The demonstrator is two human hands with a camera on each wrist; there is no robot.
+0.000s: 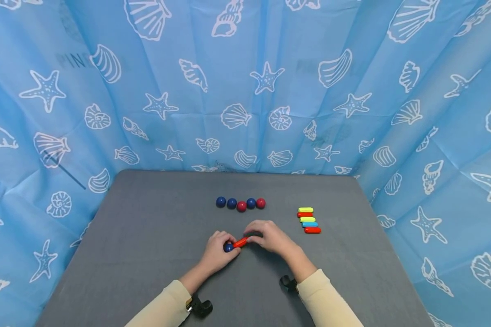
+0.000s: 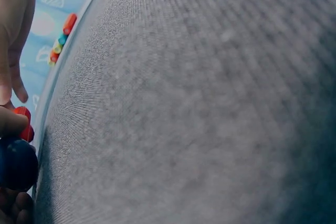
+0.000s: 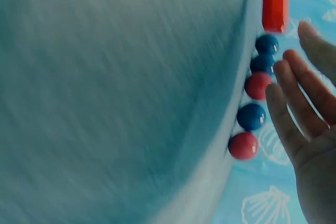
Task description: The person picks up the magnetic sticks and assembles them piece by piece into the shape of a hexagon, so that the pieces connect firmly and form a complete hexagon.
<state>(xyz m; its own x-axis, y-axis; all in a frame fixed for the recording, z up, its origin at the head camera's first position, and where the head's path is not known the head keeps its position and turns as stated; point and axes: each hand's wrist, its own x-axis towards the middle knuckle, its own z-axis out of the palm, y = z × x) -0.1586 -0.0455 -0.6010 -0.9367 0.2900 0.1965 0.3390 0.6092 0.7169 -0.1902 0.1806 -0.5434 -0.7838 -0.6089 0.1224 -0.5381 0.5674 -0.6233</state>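
Note:
My left hand (image 1: 220,250) holds a glossy dark blue ball (image 1: 228,248) together with a short red faceted stick (image 1: 240,242). The stick and ball sit end to end, the stick angled up to the right. In the left wrist view the blue ball (image 2: 19,163) is large at the left edge, with a fingertip over the red stick (image 2: 23,121). My right hand (image 1: 270,237) arches by the stick's far end. The right wrist view shows that hand's fingers (image 3: 302,95) spread and extended, a gap between them and the red stick (image 3: 275,4).
Beyond the hands, a row of blue and red balls (image 1: 241,206) lies on the grey table (image 1: 159,213). To the right, several short sticks (image 1: 309,224) in yellow, red and blue are stacked in a column. A blue shell-patterned curtain (image 1: 229,91) surrounds the table.

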